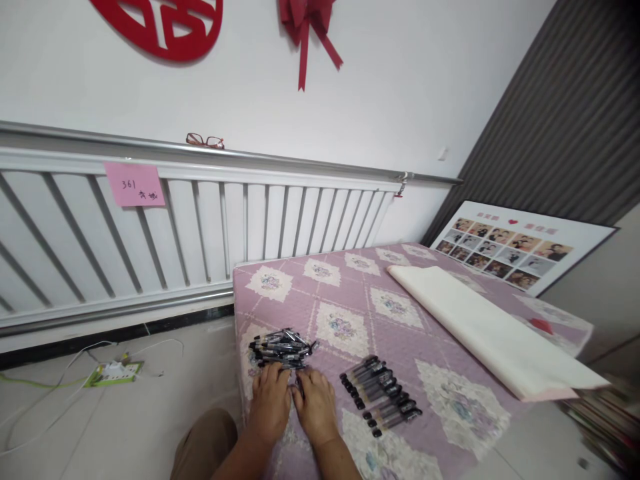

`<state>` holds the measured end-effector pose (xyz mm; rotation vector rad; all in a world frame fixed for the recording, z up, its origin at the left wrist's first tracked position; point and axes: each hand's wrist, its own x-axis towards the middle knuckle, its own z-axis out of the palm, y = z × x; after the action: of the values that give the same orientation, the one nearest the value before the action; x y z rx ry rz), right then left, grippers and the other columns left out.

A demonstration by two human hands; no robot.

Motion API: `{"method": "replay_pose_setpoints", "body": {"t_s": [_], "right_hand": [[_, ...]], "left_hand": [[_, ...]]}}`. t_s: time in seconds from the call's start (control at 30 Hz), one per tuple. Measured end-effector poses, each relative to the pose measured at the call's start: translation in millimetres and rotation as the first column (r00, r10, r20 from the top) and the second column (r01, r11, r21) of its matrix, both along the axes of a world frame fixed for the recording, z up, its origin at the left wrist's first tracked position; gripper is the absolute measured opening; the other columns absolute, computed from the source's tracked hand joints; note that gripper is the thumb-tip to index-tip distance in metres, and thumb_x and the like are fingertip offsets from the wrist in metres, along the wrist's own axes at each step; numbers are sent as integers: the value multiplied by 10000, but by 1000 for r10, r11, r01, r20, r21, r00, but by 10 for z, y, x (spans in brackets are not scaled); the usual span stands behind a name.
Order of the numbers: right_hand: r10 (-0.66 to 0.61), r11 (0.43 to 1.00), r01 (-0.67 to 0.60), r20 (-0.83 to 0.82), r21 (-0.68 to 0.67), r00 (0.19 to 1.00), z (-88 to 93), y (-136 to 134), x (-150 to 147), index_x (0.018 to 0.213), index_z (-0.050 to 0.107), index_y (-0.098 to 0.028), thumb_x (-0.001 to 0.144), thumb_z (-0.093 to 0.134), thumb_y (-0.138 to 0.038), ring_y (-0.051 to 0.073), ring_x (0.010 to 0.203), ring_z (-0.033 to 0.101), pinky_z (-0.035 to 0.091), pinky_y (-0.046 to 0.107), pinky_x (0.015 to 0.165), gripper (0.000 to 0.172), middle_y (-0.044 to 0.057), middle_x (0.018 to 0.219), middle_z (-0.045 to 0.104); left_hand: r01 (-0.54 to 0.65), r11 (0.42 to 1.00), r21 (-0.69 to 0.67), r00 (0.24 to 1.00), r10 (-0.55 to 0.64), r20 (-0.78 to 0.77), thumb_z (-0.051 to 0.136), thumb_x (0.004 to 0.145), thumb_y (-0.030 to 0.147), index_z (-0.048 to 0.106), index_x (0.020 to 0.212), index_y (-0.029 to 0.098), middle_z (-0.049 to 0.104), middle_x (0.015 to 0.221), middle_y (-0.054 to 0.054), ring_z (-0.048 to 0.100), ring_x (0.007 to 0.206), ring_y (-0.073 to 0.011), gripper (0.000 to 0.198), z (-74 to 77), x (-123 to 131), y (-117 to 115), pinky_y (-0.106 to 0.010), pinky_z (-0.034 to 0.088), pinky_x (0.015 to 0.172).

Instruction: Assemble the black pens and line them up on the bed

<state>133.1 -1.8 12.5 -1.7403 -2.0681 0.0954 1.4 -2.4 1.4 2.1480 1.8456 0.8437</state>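
While a white wall (360,127) takes up the top of the view, a long white radiator (275,220) runs along its lower part, and a table (353,290) under a purple flowered cloth stands against it. On the table's far right a photo board (505,243) leans back, with a pale folded sheet (480,327) lying in front of it. The left hand (271,397) and the right hand (316,403) rest side by side over the near left part of the cloth, fingers bent and tips close together; I cannot tell whether either has hold of a pen. Just beyond the fingertips is a loose heap of pens (283,348), lying across one another near the table's left edge. To the right of the right hand, and apart from it, more pens (383,385) lie slanted side by side in two neat groups, the nearer one smaller. A power strip (113,375) sits on the floor, a pink note (135,185) hangs on the radiator, and glasses (205,141) rest on the pipe above.
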Motion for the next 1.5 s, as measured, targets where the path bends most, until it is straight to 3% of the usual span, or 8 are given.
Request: {"method": "replay_pose_setpoints", "body": {"t_s": [0.27,0.5,0.77,0.97,1.1,1.2,1.5], "right_hand": [[25,999,-24,-21,42,999,-4,-7,14,951,644,-266,815,518,-174,213,949,548,379,327,833,207,38,992,635],[59,995,-46,-156,84,986,-15,-45,34,905,625,-221,799,507,-173,210,916,567,410,343,845,166,45,934,644],[-133,979,190,-485,71,864,-253,-23,206,940,620,-172,830,476,-332,225,850,621,487,353,802,242,96,900,679],[-137,974,214,-562,73,816,-342,-145,280,922,626,-183,803,483,-351,224,828,646,514,343,777,251,93,882,696],[-142,968,235,-589,84,796,-331,-207,299,1050,614,-171,803,472,-341,236,920,645,511,370,839,332,122,1012,689],[-103,977,193,-602,86,792,-297,-221,308,988,651,-186,802,473,-336,235,938,640,499,378,877,298,112,995,696],[-208,968,247,-729,-55,653,-186,-255,358,879,654,-187,777,533,-420,221,803,654,517,324,765,281,75,859,711]], "left_hand": [[-3,1000,-15,1000,3,3,446,814,106,597,1104,278,548,1141,-30,444,1104,-218,369,59,3,-12,-384,290,970],[-20,1000,-21,1000,20,2,455,814,111,581,1135,286,540,1178,-22,443,1128,-222,387,37,-2,-12,-372,298,961],[-80,996,-47,996,79,-31,468,828,127,578,1142,273,573,1115,-39,458,1094,-250,363,65,8,-20,-409,292,921],[-102,992,-75,993,97,-70,478,838,148,627,1061,270,591,1042,-46,476,1048,-251,294,74,3,-17,-425,273,932],[-103,989,-110,992,94,-79,460,859,169,651,1004,274,598,996,-47,490,1025,-249,262,109,-13,-21,-415,292,901],[-101,989,-109,993,94,-72,441,870,165,657,1004,288,603,988,-43,500,1011,-240,282,129,-27,-34,-408,294,904],[67,995,-70,997,-63,48,407,865,107,638,1033,309,630,1046,2,523,1027,-197,350,85,-67,-57,-382,287,926]]}}
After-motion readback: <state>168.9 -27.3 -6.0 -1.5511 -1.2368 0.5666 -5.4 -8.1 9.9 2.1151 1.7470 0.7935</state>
